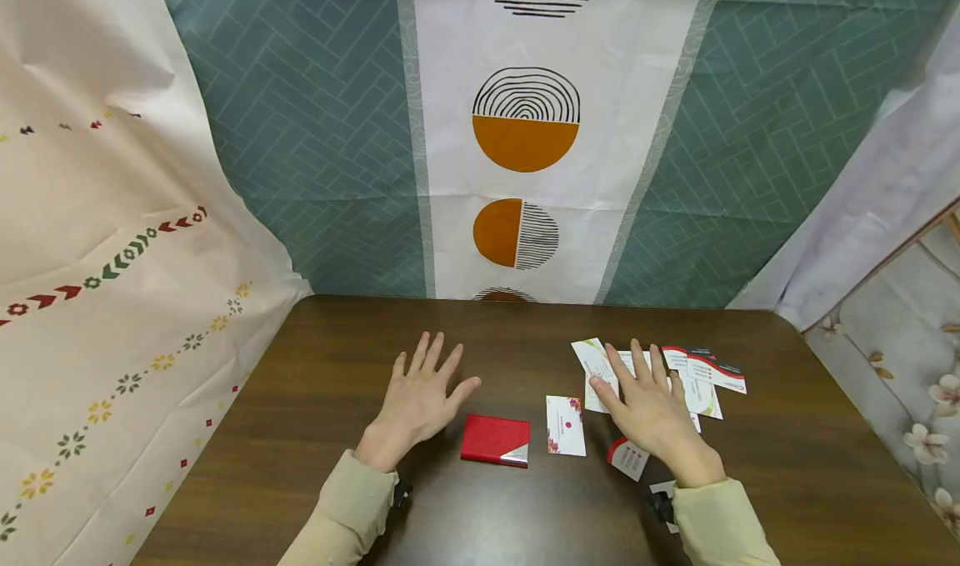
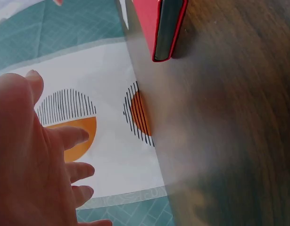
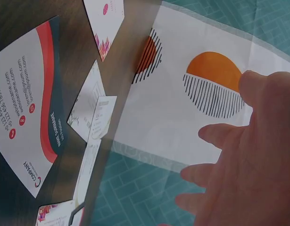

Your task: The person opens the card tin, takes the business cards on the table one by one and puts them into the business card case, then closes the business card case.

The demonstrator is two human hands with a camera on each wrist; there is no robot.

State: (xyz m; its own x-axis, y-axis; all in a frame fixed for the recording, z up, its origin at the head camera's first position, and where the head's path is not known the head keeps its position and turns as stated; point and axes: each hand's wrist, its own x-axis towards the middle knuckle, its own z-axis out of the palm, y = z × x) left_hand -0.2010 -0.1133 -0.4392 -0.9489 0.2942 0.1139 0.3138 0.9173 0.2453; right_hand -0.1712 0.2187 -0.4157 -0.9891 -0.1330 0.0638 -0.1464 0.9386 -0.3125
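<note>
Fingers spread, my left hand [image 1: 420, 399] hovers over the table, left of a red card holder [image 1: 495, 440] with a silver corner. The left wrist view shows one end of that red holder [image 2: 168, 28], apart from the hand [image 2: 36, 155]. My right hand [image 1: 651, 408], also spread, is above a loose scatter of business cards [image 1: 596, 366] and partly hides them. Between the hands lies a white card with floral corners [image 1: 566, 426]. A card with a red and dark band [image 3: 31, 103] shows large in the right wrist view, apart from the right hand [image 3: 248, 155].
The dark wooden table [image 1: 337, 341] ends against a hanging cloth [image 1: 315, 132] with orange half-circles. A cream patterned cloth [image 1: 112, 299] hangs along the left side. Overlapping red-banded cards [image 1: 716, 373] lie at the back right. Another card [image 1: 628, 459] lies below the right hand.
</note>
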